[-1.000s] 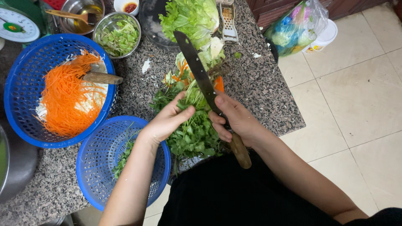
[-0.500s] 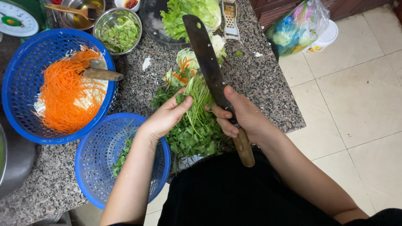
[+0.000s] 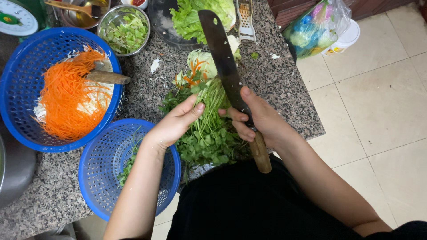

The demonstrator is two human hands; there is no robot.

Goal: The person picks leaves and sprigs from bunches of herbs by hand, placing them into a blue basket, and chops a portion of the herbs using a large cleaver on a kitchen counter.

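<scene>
Granite counter, herb bunch between both hands, left hand open on it, right hand gripping one cleaver, two blue baskets.

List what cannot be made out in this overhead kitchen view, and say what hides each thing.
- Head view: the long dark cleaver blade has its lower part covered by the right hand.
- The surface under the bunch of green leafy herbs is hidden by the herbs and the left hand.
- The round white dial scale is cut off by the top left edge.
- The contents of the clear plastic bag are too crumpled to identify.
</scene>
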